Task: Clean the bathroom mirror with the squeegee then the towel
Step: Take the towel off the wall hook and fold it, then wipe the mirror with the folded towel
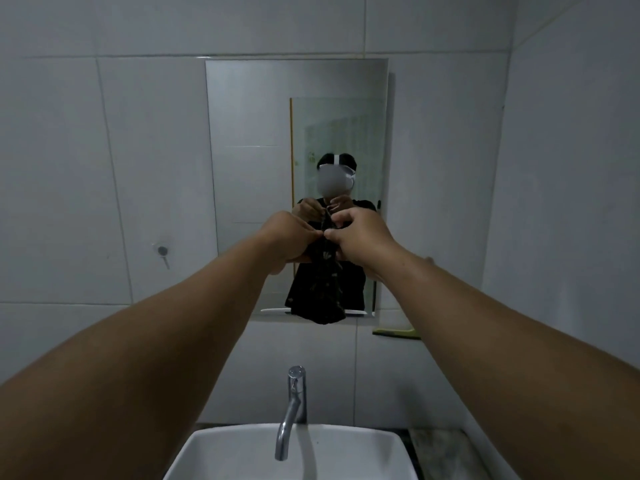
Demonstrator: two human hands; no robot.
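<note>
The towel (323, 285) is held before the mirror (249, 133), above the tap (292, 407) and sink (221, 455) (the squeegee (396, 331) is seen lower right).

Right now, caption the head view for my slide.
Both hands, left hand and right hand, pinch a dark towel before the mirror.

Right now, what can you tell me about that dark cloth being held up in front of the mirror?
The towel is dark, nearly black, with faint lighter flecks, and looks like soft, thin fabric. It hangs bunched and limp, with its top edge pinched between the left hand and the right hand and its lower end dangling free. It sits in front of the lower part of the mirror, above the tap. Whether it touches the glass is unclear.
</note>
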